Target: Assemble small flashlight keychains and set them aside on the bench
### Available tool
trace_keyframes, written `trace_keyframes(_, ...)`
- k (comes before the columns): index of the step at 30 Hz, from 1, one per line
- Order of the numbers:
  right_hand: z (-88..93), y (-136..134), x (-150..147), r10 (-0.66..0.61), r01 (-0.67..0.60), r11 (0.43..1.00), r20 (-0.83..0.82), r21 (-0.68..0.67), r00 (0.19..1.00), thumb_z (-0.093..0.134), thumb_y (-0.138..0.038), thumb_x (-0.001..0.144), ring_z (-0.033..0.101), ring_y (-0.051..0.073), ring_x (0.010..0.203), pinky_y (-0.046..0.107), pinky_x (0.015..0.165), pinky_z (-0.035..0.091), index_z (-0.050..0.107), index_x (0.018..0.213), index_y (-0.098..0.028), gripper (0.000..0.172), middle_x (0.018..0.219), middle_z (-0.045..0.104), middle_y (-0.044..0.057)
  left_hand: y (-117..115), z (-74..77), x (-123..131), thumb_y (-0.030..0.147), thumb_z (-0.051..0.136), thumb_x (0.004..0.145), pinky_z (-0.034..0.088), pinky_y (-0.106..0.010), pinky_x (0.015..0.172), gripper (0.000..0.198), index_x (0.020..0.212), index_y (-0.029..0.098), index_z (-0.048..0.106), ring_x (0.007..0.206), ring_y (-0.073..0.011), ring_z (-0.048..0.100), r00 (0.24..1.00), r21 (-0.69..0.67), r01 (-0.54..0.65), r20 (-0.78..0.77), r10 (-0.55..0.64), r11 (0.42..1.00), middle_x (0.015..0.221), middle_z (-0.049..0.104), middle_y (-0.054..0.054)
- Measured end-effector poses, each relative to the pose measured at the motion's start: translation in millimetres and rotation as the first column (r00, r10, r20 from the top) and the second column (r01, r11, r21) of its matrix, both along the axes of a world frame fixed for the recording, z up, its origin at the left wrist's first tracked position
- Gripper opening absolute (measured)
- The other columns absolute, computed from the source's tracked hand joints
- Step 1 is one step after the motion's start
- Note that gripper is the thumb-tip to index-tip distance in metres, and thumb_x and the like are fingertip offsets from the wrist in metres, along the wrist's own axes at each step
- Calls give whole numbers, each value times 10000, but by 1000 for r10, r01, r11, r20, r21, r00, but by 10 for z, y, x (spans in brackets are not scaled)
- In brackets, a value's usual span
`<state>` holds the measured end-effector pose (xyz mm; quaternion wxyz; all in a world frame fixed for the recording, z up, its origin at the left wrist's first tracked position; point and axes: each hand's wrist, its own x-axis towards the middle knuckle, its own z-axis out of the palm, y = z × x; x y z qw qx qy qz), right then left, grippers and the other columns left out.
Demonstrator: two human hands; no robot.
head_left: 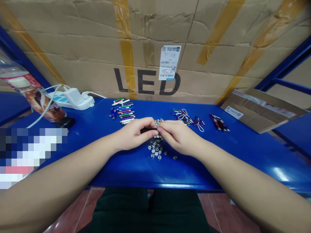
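Note:
My left hand (pixel 133 133) is closed round a slim black tube (pixel 148 130), which looks like a small flashlight body and lies level between thumb and fingers. At the tube's right end, the fingertips of my right hand (pixel 178 134) are pinched together. Whatever they hold there is hidden. Below and behind both hands lies a scatter of small silver metal caps (pixel 156 150), some with a slot across them. To the left, several coloured metal tubes (pixel 126 114) lie in a loose stack. A pile of coloured carabiners (pixel 183 117) lies beyond my right hand.
Small flashlights with clips (pixel 218 123) lie further right on the blue table (pixel 136 171). A cardboard box (pixel 263 111) stands at the right edge. A white power strip (pixel 84 103) and a drink bottle (pixel 40 97) are at left. A large carton (pixel 97 48) walls off the back.

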<state>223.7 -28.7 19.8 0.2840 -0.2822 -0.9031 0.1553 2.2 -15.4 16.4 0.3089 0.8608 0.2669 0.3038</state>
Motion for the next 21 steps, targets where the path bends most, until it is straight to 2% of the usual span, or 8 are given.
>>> trace_keyframes(4,-12,-19,-44,-80,32,925,-113,-379,990,434,-346,1051,435,123,583,269,592,343,498,717,-202,369,630,482,-24,-16,-8,-9,322,567,1001,475,-246,674,166,913,182,584,718,-136,608,999,131,-19,-37,24,991,831,667,-4)
trace_keyframes(7,-46,-23,-77,-158,-95,671,-267,-735,951,508,-508,1013,289,95,482,239,489,278,478,729,-218,407,558,327,-82,-16,-13,-10,308,550,1013,468,-251,656,156,927,186,595,698,-143,615,996,271,-18,-79,41,962,813,666,-10)
trace_keyframes(9,-64,-27,-95,-200,-198,472,-323,-859,925,538,-541,991,186,83,470,225,458,228,442,734,-232,413,562,235,-110,-15,-16,-10,301,537,1020,469,-262,660,169,917,185,604,709,-157,623,992,358,5,-118,40,934,800,666,-22)
trace_keyframes(10,-66,-31,-101,-209,-214,421,-323,-882,923,531,-536,994,164,83,472,224,454,219,427,734,-236,410,568,216,-113,-15,-17,-9,295,533,1020,469,-264,663,173,911,184,609,718,-162,628,991,383,13,-129,39,924,795,668,-27)
trace_keyframes(12,-55,-44,-106,-199,-144,499,-274,-855,941,482,-497,1021,214,95,481,234,469,251,429,730,-234,396,576,260,-95,-14,-18,-6,277,540,1011,459,-255,638,158,912,183,619,686,-150,617,991,366,9,-126,40,930,782,670,-21)
trace_keyframes(15,-8,-67,-79,-173,86,863,-132,-499,976,425,-380,1056,435,142,610,279,595,374,487,758,-212,348,677,479,-11,-11,-14,1,270,566,983,414,-229,562,138,891,182,618,580,-110,547,995,247,-34,-78,55,969,734,640,13)
trace_keyframes(16,8,-72,-61,-160,122,935,-89,-332,983,429,-337,1058,489,158,682,294,654,400,512,792,-204,309,747,541,17,-10,-9,3,282,571,979,407,-227,555,151,875,180,611,574,-106,534,996,211,-58,-58,72,976,722,627,19)
trace_keyframes(21,29,-49,43,-28,26,994,18,105,999,447,-245,1054,545,195,799,319,749,435,560,942,-198,166,878,599,67,-23,30,3,378,564,991,469,-249,651,231,876,178,582,695,-139,582,996,102,-89,-23,92,991,774,638,2)
